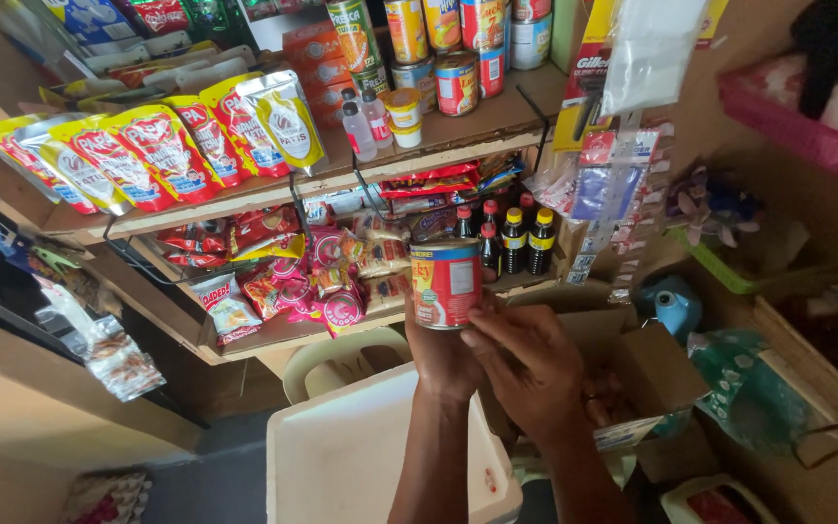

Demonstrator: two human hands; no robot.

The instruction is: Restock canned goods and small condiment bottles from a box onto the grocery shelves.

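Two wooden shelves (273, 189) packed with goods line a small shop's wall, above a white plastic container (361, 456) and an open cardboard box (647, 374). The left hand (443, 354) grips a red-labelled can (446, 282) from below, level with the lower shelf; the right hand (526, 364) rests curled, fingertips touching its base. Five dark sauce bottles (516, 238) stand behind; seven sachets (162, 146) hang off the upper shelf.
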